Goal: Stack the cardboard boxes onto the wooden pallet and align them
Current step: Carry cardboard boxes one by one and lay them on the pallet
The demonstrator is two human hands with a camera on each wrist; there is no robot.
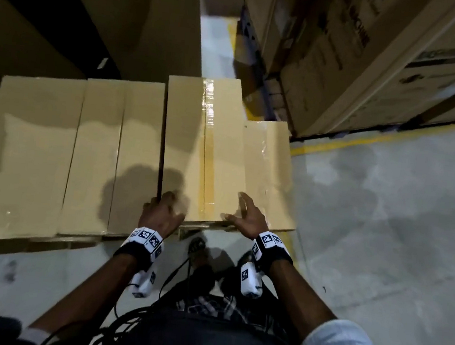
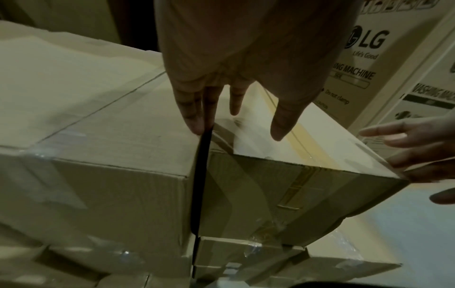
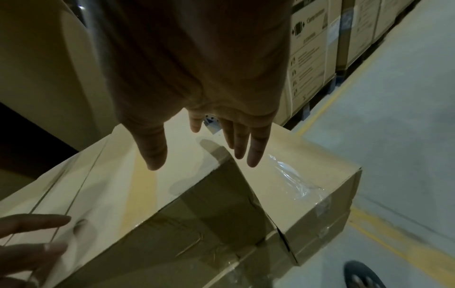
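the left hand (image 1: pixel 163 214) is hovering with its fingers straight and slightly spread over the near left corner of the taped box (image 1: pixel 205 147), the fingertips (image 2: pixel 195 124) lying right at the dark gap between this box and its left neighbour. the wrist view is dim, so whether those fingertips are actually touching the cardboard is hard to tell. the right hand (image 1: pixel 247 216) is reaching with fingers extended and fanned apart at the near right corner of the same box, the thumb pointing left along the near edge and the other fingers (image 3: pixel 255 154) lying over the seam where the lower box (image 1: pixel 269 176) sits just beside it. neither hand is curling around anything.

the taped box is sitting on top of a lower layer of cartons, its top higher than the lower box on its right, with a strip of clear tape (image 1: pixel 209 148) running down its middle and over the near edge. to its left, a row of boxes (image 1: pixel 77 151) is lying side by side, close together, with the nearest one separated from the taped box by a narrow dark slit. beneath the near edge, more cartons (image 2: pixel 246 253) are showing; the pallet itself is not clearly visible.

beyond, on the right, tall printed cartons (image 1: pixel 372 61) are standing, marked as washing machines in the left wrist view. a yellow line (image 1: pixel 350 141) is crossing the grey floor (image 1: pixel 383 231) in front of them.
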